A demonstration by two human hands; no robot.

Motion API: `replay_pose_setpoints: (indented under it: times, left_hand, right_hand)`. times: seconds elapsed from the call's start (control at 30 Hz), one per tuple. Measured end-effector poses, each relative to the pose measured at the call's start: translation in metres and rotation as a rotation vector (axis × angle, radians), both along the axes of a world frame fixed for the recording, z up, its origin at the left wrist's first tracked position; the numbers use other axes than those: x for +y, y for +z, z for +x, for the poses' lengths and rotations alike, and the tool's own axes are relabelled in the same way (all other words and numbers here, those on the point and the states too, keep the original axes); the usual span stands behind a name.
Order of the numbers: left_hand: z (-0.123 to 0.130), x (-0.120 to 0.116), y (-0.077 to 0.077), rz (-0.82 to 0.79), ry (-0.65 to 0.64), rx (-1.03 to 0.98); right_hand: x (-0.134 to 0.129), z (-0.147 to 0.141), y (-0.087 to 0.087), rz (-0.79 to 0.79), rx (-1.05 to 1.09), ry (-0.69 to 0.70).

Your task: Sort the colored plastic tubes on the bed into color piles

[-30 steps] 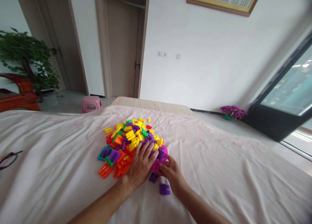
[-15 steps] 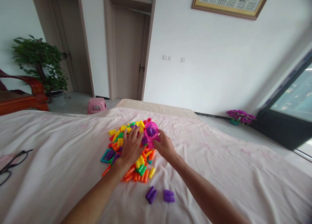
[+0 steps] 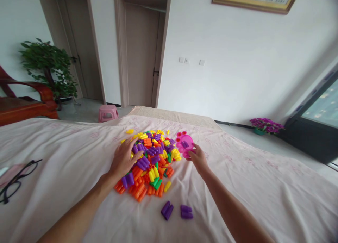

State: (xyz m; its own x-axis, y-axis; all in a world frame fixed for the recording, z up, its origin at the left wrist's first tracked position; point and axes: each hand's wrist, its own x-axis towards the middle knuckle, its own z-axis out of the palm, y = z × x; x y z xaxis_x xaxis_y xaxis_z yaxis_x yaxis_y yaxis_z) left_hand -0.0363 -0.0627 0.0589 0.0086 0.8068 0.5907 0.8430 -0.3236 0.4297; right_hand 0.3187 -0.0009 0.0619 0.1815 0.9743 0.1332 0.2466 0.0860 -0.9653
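A heap of purple, orange, yellow and green plastic pieces (image 3: 155, 151) lies on the pale flowered cloth. My left hand (image 3: 123, 158) rests on the heap's left side, fingers spread, touching the pieces. Just right of the heap, my right hand (image 3: 198, 159) grips the edge of a pink paw-shaped tray (image 3: 189, 140) between thumb and fingers. A purple piece (image 3: 185, 144) shows inside the tray. Nearer to me, two purple pieces (image 3: 167, 210) (image 3: 186, 211) lie apart from the heap.
Black-framed glasses (image 3: 18, 181) and a pink item (image 3: 13, 173) lie at the left on the cloth (image 3: 250, 186). Beyond its far edge stand a pink stool (image 3: 108, 112), a wooden chair (image 3: 29, 107), a green plant (image 3: 49, 68) and purple flowers (image 3: 268, 126).
The pink tray has moved right, off the heap, in my right hand. My left hand has shifted left, its fingers wider apart. More of the heap shows, spread wider.
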Motion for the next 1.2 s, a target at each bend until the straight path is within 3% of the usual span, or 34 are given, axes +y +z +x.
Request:
replay_pose_setpoints:
  times: [0.17,0.3,0.4,0.7,0.87,1.03,1.2]
  left_hand:
    - [-0.009,-0.051,-0.028,-0.052,-0.036,0.135]
    - [-0.001,-0.072,-0.048,-0.088,-0.060,0.167]
    - [0.012,-0.075,-0.050,-0.055,-0.039,0.135]
    - [0.049,-0.055,-0.037,0.021,0.029,0.061]
    - [0.077,-0.041,-0.028,0.069,-0.038,-0.013]
    - [0.103,-0.016,-0.009,0.137,-0.069,-0.182]
    - [0.098,0.014,0.002,0.176,-0.080,-0.310]
  right_hand:
    - [-0.001,0.018,-0.027,-0.118,0.079,-0.046]
    - [-0.012,-0.007,-0.025,-0.227,0.137,0.091]
    - [-0.026,-0.029,-0.020,-0.266,0.195,0.194]
    - [-0.058,-0.064,-0.015,-0.201,0.394,0.306]
    - [-0.063,-0.073,-0.006,-0.177,0.470,0.353]
    - [-0.054,-0.075,0.010,-0.134,0.309,0.328]
    - [-0.035,-0.074,0.025,-0.051,0.074,0.321]
